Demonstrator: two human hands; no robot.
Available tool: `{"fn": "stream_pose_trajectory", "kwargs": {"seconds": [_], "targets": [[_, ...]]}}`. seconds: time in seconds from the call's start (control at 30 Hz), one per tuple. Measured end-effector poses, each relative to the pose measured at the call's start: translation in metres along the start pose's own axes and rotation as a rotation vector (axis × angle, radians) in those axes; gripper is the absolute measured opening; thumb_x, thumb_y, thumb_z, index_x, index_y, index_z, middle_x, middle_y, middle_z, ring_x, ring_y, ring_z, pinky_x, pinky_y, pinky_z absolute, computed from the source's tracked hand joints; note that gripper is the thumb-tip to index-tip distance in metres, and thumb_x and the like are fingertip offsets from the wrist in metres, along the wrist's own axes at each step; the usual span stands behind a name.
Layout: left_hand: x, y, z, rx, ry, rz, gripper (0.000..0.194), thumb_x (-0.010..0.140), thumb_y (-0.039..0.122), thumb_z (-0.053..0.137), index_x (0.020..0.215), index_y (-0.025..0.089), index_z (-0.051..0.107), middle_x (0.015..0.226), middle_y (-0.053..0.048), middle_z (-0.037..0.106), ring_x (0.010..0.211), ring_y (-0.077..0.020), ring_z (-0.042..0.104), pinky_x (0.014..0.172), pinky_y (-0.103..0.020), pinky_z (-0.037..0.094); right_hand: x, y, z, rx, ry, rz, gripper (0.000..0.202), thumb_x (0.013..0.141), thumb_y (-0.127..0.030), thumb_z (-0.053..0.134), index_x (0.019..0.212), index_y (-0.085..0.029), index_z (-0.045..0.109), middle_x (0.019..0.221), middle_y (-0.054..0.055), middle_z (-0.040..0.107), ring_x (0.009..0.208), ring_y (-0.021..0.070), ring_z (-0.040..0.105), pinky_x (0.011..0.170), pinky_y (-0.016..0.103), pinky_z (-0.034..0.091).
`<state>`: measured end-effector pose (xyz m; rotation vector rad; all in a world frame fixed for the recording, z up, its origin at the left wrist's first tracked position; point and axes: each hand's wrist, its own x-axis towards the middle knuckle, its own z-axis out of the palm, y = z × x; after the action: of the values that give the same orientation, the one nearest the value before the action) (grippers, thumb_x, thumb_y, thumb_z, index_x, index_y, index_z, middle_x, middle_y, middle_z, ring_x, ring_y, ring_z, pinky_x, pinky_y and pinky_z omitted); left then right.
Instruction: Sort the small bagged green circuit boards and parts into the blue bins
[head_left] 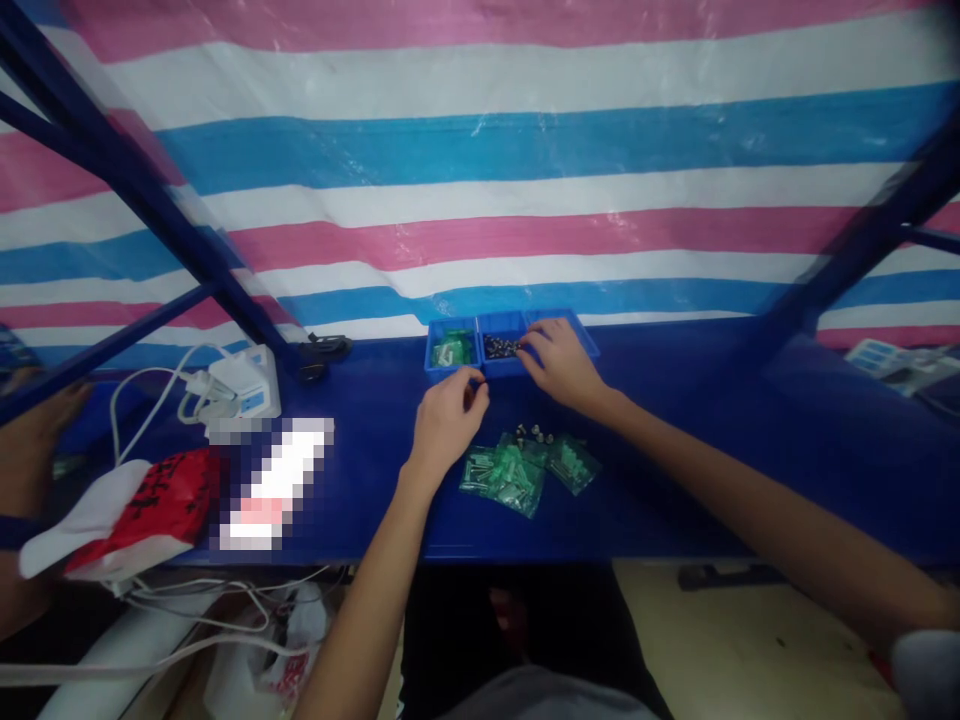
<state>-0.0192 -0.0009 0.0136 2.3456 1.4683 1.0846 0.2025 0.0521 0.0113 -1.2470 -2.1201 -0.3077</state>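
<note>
My left hand (448,412) is just in front of the blue bins, thumb and forefinger closed in a pinch; whatever lies between them is too small to name. My right hand (559,362) reaches over the middle bin (501,322), its curled fingertips at the small dark and silver screws (501,347) inside. The left bin (431,352) holds small green bags (454,348). My right hand partly covers the right bin (585,335). Below my hands lie clear bags of green plugs and screws (510,478), another such bag (572,464) and several loose metal pieces (535,434).
On the left of the blue table (675,500) are a white power strip (251,385) with cables, a dark tool (326,347), a blurred-out white item (281,480) and a red and white cap (150,505). Another person's arm (34,430) shows at far left. A striped sheet (510,150) hangs behind.
</note>
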Motion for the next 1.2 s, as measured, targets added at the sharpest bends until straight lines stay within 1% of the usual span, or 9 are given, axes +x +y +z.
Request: {"fn": "stream_pose_trajectory", "kwargs": {"seconds": [0.1,0.2,0.3,0.4,0.57,0.8,0.97,1.1,1.2], "targets": [[-0.024,-0.017,-0.036,0.187,0.173,-0.126,0.019,0.093,0.027,0.055,0.110,0.022,0.064,0.084,-0.003,0.062,0.081,-0.0206,0.062,0.075,-0.032,0.048,-0.021,-0.007,-0.014,0.068,0.006,-0.066,0.022,0.099,-0.024,0.047,0.103,-0.018,0.068,0.113,0.016,0.063,0.110,0.0322,0.053,0.097,0.052,0.045],[-0.060,-0.047,-0.086,0.438,0.310,-0.422,0.025,0.087,0.034,0.060,0.108,0.021,0.065,0.095,-0.009,0.062,0.095,-0.0296,0.062,0.084,-0.042,0.051,-0.040,-0.010,-0.026,0.146,0.006,-0.081,0.020,0.099,-0.023,0.048,0.102,-0.021,0.067,0.110,0.013,0.064,0.107,0.0294,0.055,0.095,0.047,0.046],[-0.088,-0.077,-0.125,0.581,0.183,-0.669,0.046,0.082,0.047,0.065,0.116,0.017,0.064,0.106,-0.017,0.062,0.111,-0.0423,0.058,0.091,-0.056,0.050,-0.048,-0.009,-0.029,0.216,0.021,-0.024,0.018,0.098,-0.021,0.050,0.102,-0.021,0.067,0.107,0.012,0.065,0.104,0.0286,0.057,0.093,0.046,0.048],[-0.096,-0.101,-0.142,0.617,0.032,-0.811,0.076,0.079,0.064,0.062,0.138,0.018,0.052,0.127,-0.024,0.056,0.121,-0.0494,0.053,0.092,-0.064,0.047,-0.047,-0.010,-0.027,0.249,0.020,-0.013,0.016,0.097,-0.020,0.051,0.102,-0.021,0.066,0.104,0.011,0.066,0.101,0.0277,0.059,0.093,0.046,0.048],[-0.087,-0.124,-0.139,0.570,-0.119,-0.900,0.086,0.076,0.064,0.062,0.145,0.016,0.043,0.134,-0.024,0.056,0.121,-0.0468,0.057,0.094,-0.059,0.049,-0.047,-0.010,-0.027,0.265,0.017,-0.036,0.013,0.097,-0.020,0.052,0.101,-0.020,0.064,0.103,0.011,0.067,0.100,0.0267,0.059,0.092,0.044,0.048],[-0.090,-0.127,-0.139,0.496,-0.039,-0.884,0.085,0.074,0.058,0.067,0.141,0.012,0.044,0.130,-0.023,0.061,0.118,-0.0447,0.060,0.096,-0.054,0.051,-0.050,-0.011,-0.027,0.271,-0.033,-0.020,0.014,0.097,-0.020,0.051,0.100,-0.020,0.064,0.101,0.010,0.068,0.097,0.0261,0.059,0.089,0.042,0.048],[-0.084,-0.112,-0.142,0.514,-0.036,-0.907,0.092,0.073,0.056,0.073,0.149,0.016,0.038,0.137,-0.024,0.056,0.122,-0.0477,0.056,0.096,-0.063,0.048,-0.050,-0.012,-0.027,0.344,-0.153,-0.030,0.016,0.098,-0.020,0.051,0.103,-0.019,0.066,0.101,0.009,0.069,0.096,0.0244,0.061,0.086,0.038,0.048],[-0.068,-0.068,-0.106,0.525,0.196,-0.623,0.064,0.081,0.051,0.070,0.135,0.020,0.055,0.131,-0.017,0.057,0.124,-0.0413,0.054,0.101,-0.060,0.045,-0.051,-0.010,-0.027,0.389,-0.386,-0.072,0.015,0.097,-0.021,0.054,0.102,-0.020,0.068,0.096,0.007,0.071,0.090,0.0218,0.063,0.084,0.036,0.047],[-0.053,-0.025,-0.057,0.211,0.103,-0.256,0.037,0.091,0.037,0.061,0.125,0.022,0.062,0.109,-0.008,0.064,0.100,-0.0247,0.065,0.093,-0.041,0.053,-0.051,-0.010,-0.028,0.378,-0.506,-0.088,0.014,0.096,-0.023,0.056,0.098,-0.020,0.069,0.093,0.006,0.071,0.087,0.0211,0.063,0.083,0.036,0.045]]}}
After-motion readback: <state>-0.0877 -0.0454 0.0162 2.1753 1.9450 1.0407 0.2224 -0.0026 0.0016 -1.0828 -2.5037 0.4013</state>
